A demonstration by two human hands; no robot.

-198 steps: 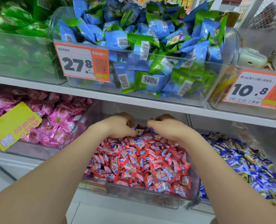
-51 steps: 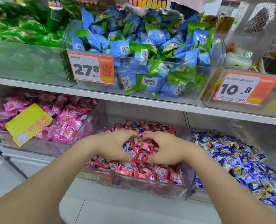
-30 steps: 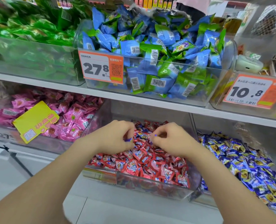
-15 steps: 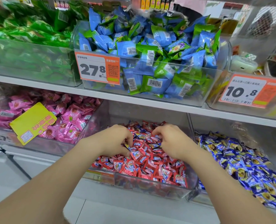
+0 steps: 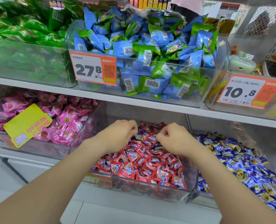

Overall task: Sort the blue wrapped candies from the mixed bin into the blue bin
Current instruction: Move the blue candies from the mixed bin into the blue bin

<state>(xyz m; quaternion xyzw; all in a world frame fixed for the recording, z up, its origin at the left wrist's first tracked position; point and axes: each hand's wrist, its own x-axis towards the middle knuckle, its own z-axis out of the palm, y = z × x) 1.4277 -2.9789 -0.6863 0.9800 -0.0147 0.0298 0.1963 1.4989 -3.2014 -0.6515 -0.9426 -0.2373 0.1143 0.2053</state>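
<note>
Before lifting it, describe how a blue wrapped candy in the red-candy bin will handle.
Likely light: the small blue wrapped candy is tiny beside the right hand. Its glossy wrapper probably slips and crinkles. Loose among red wrapped candies, it may shift if nudged.

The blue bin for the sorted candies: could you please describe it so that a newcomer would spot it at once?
Find the white shelf board under the 10.8 price tag. Directly beneath that tag, on the lower level, sits the blue bin, rightmost of three clear bins. Its neighbours hold red sweets and pink sweets; it alone holds dark blue wrappers with yellow.
</note>
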